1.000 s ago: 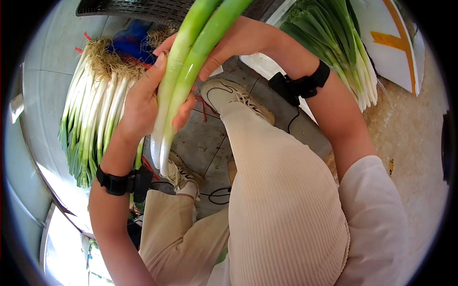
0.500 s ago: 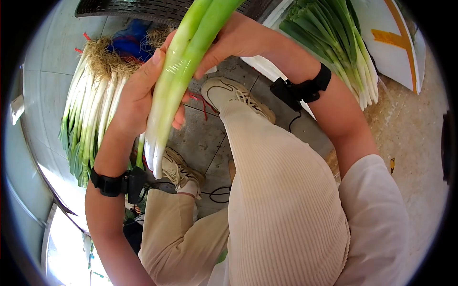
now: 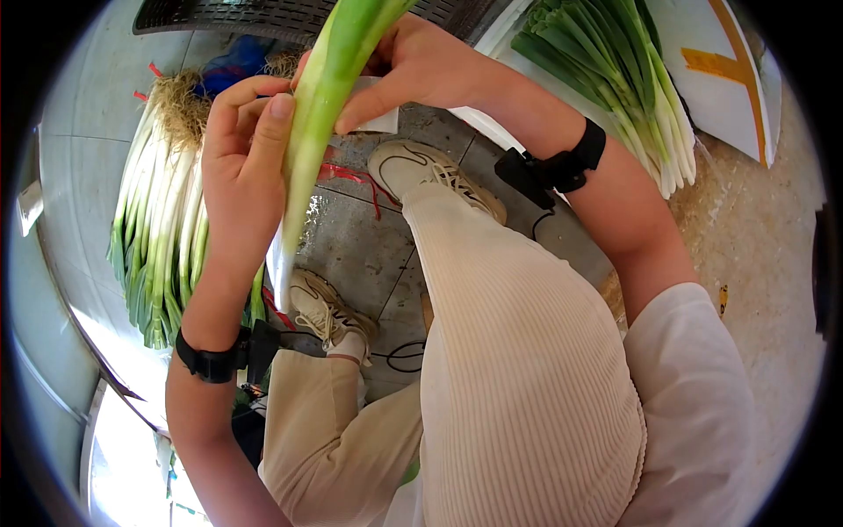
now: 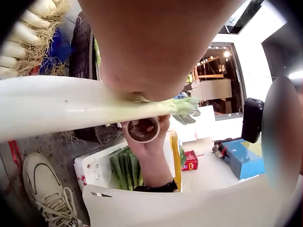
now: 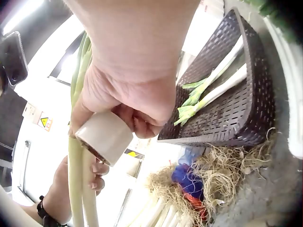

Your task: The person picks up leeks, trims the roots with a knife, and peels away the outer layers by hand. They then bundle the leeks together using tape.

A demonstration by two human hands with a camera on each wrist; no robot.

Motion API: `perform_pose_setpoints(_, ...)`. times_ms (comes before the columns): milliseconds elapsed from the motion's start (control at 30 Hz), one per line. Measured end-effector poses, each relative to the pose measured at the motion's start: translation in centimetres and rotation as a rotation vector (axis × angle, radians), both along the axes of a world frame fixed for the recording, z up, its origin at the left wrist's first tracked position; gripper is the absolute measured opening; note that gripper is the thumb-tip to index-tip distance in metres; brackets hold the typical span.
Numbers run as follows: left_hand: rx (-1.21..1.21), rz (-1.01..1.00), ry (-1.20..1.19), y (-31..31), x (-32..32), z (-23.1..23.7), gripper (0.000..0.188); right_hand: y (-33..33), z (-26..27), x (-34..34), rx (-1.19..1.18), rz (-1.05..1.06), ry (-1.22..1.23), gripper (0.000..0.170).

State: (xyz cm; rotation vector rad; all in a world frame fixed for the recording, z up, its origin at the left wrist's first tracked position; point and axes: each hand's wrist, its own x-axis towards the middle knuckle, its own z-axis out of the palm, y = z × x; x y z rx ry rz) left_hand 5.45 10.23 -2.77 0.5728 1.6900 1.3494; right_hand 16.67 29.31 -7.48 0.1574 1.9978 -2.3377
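Note:
A pair of leeks (image 3: 325,105), white at the lower end and green above, slants between the two hands. The left hand (image 3: 241,167) grips them from the left with its thumb along the stalks; its fingers show around the stalks in the right wrist view. The right hand (image 3: 421,70) holds a white roll (image 5: 106,137), which looks like tape with a brownish hollow core. Its thumb touches the stalks higher up. In the head view the leeks' tops run out of frame and the roll is partly hidden behind the hand.
A bundle of rooted leeks (image 3: 162,211) lies at the left, by a blue bag (image 3: 233,66). Ahead is a brown woven basket (image 5: 258,85) with two trimmed leeks inside. More leeks (image 3: 606,79) lie in a white box at the right. Red string (image 3: 351,171) is on the floor.
The left hand has turned, its index finger now raised and bent near the stalks. The leeks' upper part and the right hand have shifted slightly left, and more of the white roll shows.

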Motion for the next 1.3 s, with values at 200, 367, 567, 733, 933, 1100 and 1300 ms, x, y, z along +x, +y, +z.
perform_pose_setpoints(200, 0.066, -0.072, 0.187, -0.8, 0.5, 0.1, 0.035, -0.5, -1.6, -0.3, -0.086, -0.156, 0.155, 0.034)
perform_pose_setpoints(367, -0.087, -0.157, 0.431, 0.0, 1.1, 0.9, 0.048, -0.3, -0.4, 0.2, 0.196, -0.211, -0.039, 0.038)
perform_pose_setpoints(567, -0.046, -0.073, 0.390, 0.4, 0.8, 0.2, 0.045, -0.7, -0.4, 0.0, 0.228, -0.299, 0.027, 0.042)
perform_pose_setpoints(733, -0.006, -0.015, 0.100, 0.4, 0.7, 0.1, 0.045, -0.2, -0.2, -0.1, 0.270, -0.233, 0.025, 0.043)
perform_pose_setpoints(933, -0.016, -0.072, -0.089, 0.3, 0.2, 1.0, 0.049, 0.3, 1.5, 1.0, 0.187, -0.084, 0.012, 0.055)
perform_pose_setpoints(1100, -0.035, -0.049, -0.119, -0.4, -0.1, 1.0, 0.046, 1.1, 2.3, 1.4, 0.207, 0.057, -0.080, 0.061)
perform_pose_setpoints(1300, 0.008, -0.136, -0.389, -1.0, -0.8, 0.9, 0.036, 1.8, 0.0, 0.9, 0.469, -0.058, 0.012, 0.070)
